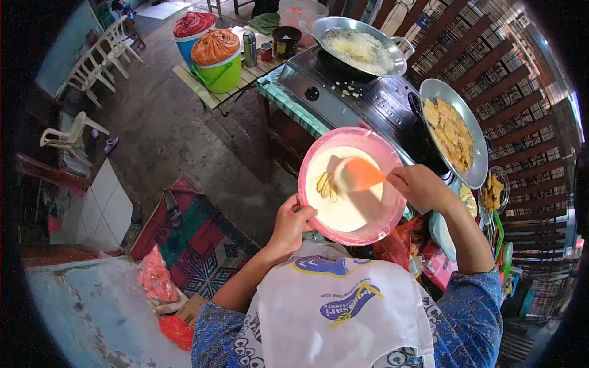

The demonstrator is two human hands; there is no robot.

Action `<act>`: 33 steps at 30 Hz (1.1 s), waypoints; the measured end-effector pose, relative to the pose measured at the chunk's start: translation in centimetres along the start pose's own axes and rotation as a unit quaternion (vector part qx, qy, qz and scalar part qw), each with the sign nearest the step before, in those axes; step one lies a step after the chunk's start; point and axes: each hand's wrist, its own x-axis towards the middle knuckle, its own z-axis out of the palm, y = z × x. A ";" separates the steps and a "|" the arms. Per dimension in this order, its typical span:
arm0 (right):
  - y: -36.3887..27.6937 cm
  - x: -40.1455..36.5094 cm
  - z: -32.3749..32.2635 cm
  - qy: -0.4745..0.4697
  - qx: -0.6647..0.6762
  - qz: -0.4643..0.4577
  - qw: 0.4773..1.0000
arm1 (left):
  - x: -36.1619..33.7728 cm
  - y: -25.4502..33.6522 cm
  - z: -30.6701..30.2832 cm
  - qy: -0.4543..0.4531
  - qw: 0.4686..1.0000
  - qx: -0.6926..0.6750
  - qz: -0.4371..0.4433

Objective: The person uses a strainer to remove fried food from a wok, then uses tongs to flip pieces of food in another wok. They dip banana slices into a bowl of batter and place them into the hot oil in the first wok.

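My left hand [291,226] grips the near-left rim of a pink plastic basin [392,158], thumb over the edge. Pale, creamy batter [346,214] fills much of the basin. My right hand [423,187] is closed round the handle of an orange ladle [362,174], whose bowl is over the batter. Just left of the ladle, a fan-cut piece of banana [325,187] coated in batter lies at the surface. The basin is tilted toward me, above the white apron [343,300].
Beyond the basin is a stove [374,101] with a wok [325,27] of bubbling oil. A second wok [478,159] holding golden fritters [449,132] sits at right. A green bucket [219,72] and a thermos [249,49] stand on a low slatted table. White chairs [86,76] line the left.
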 end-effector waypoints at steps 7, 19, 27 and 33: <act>-0.5 -0.4 1.2 -0.044 -0.161 -0.046 0.985 | 0.0 0.9 -1.3 0.008 1.000 0.008 -0.003; -1.2 2.8 1.2 0.180 -0.217 -0.031 0.959 | -0.3 2.4 -1.5 0.012 1.000 -0.022 -0.005; -1.1 3.2 2.0 0.132 -0.167 -0.030 0.977 | 0.1 2.0 -2.8 -0.005 1.000 0.004 -0.005; -2.1 3.2 2.2 0.097 -0.125 -0.032 0.987 | -0.1 2.9 -2.9 -0.007 1.000 0.010 -0.015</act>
